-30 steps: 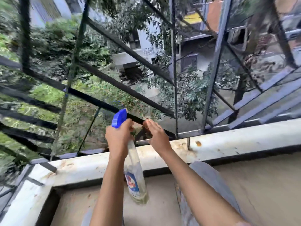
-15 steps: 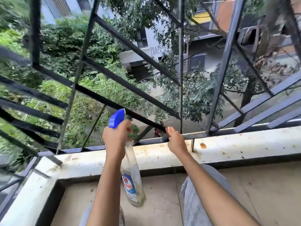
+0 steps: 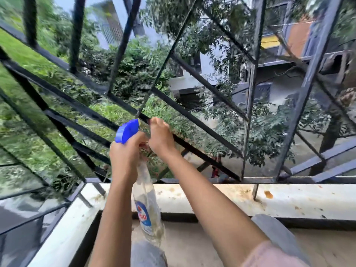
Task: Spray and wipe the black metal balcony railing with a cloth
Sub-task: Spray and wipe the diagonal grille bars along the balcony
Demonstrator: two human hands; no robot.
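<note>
The black metal railing (image 3: 194,150) fills the upper view with slanted and upright bars. My left hand (image 3: 125,157) grips the neck of a clear spray bottle (image 3: 147,205) with a blue trigger head (image 3: 128,132); the bottle hangs down in front of the ledge. My right hand (image 3: 160,137) sits just right of the blue head, fingers curled over a slanted bar. No cloth shows in either hand; anything under the right palm is hidden.
A white, rust-stained ledge (image 3: 289,199) runs below the railing, with a beige inner wall under it. My grey-clad knees (image 3: 269,226) press close to that wall. Trees, grass and buildings lie far below beyond the bars.
My right hand has slid up and left along the slanted bar, from near its foot at the ledge to beside the spray head. The bottle has risen slightly, and the view has tilted up.
</note>
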